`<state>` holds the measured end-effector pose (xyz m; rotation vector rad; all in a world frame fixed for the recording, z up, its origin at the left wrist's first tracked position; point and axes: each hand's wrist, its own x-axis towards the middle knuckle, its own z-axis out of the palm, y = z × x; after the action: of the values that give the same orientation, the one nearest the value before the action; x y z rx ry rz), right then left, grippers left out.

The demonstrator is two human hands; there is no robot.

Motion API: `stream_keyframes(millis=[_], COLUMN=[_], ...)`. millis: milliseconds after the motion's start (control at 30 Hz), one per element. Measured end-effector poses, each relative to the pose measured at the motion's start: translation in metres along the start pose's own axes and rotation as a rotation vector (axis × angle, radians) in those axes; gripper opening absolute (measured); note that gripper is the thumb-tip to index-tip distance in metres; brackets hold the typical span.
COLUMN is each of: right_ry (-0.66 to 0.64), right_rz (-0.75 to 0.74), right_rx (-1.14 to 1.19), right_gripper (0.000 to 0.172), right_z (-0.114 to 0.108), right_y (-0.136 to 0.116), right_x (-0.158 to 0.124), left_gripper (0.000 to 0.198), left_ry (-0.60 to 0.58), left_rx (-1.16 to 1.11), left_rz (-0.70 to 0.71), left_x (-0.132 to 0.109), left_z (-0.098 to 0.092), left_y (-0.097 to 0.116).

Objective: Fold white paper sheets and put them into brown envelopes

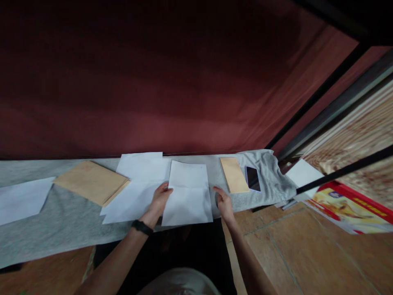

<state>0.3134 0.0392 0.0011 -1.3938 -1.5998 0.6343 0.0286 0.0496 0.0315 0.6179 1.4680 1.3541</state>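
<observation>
A white sheet of paper (188,192) with a crease across its middle lies on the grey cloth (61,221) in front of me. My left hand (160,200), a black band on its wrist, rests its fingers flat on the sheet's left edge. My right hand (223,202) touches the sheet's right edge with fingers stretched out. More white sheets (138,184) lie under and to the left of it.
A brown envelope (90,181) lies at the left, a further white sheet (23,200) beyond it. A smaller tan envelope (234,175) and a black phone (253,178) sit at the right. A dark red curtain hangs behind. Tiled floor and a printed bag (346,207) lie right.
</observation>
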Motion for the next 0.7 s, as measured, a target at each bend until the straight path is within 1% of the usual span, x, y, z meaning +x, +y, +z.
stream_keyframes(millis=[33, 100, 200, 267, 333, 400, 467, 533, 600, 700], right_ry=[0.023, -0.008, -0.150, -0.208, -0.220, -0.197, -0.170, -0.152, -0.145, -0.139], right_rz=[0.010, -0.034, -0.176, -0.235, -0.246, -0.219, -0.181, -0.146, -0.123, -0.114], right_rx=[-0.046, -0.113, -0.319, -0.490, -0.605, -0.677, -0.725, -0.759, -0.785, -0.808], right_gripper=[0.041, 0.045, 0.047, 0.049, 0.051, 0.052, 0.053, 0.054, 0.055, 0.056], right_z=[0.004, 0.021, 0.061, 0.084, 0.095, 0.094, 0.084, 0.071, 0.058, 0.050], right_y=[-0.005, -0.018, -0.039, -0.045, -0.044, -0.037, -0.026, -0.015, -0.007, -0.001], right_x=[0.004, 0.011, 0.012, 0.009, 0.006, 0.007, 0.010, 0.015, 0.018, 0.019], left_gripper=[0.048, 0.050, 0.048, 0.047, 0.048, 0.050, 0.053, 0.057, 0.060, 0.056], left_ry=[0.004, 0.015, 0.032, 0.038, 0.045, 0.056, 0.059, 0.052, 0.046, 0.077], left_rx=[0.036, 0.117, 0.205, 0.271, 0.343, 0.405, 0.518, 0.688, 0.871, 1.091], left_rz=[0.023, 0.060, 0.085, 0.105, 0.122, 0.133, 0.164, 0.230, 0.360, 0.677], left_x=[0.003, 0.009, 0.017, 0.023, 0.029, 0.033, 0.034, 0.029, 0.019, 0.001], left_z=[0.006, 0.017, 0.030, 0.033, 0.032, 0.029, 0.026, 0.023, 0.022, 0.030], left_y=[-0.002, -0.007, -0.015, -0.019, -0.019, -0.019, -0.017, -0.016, -0.014, -0.015])
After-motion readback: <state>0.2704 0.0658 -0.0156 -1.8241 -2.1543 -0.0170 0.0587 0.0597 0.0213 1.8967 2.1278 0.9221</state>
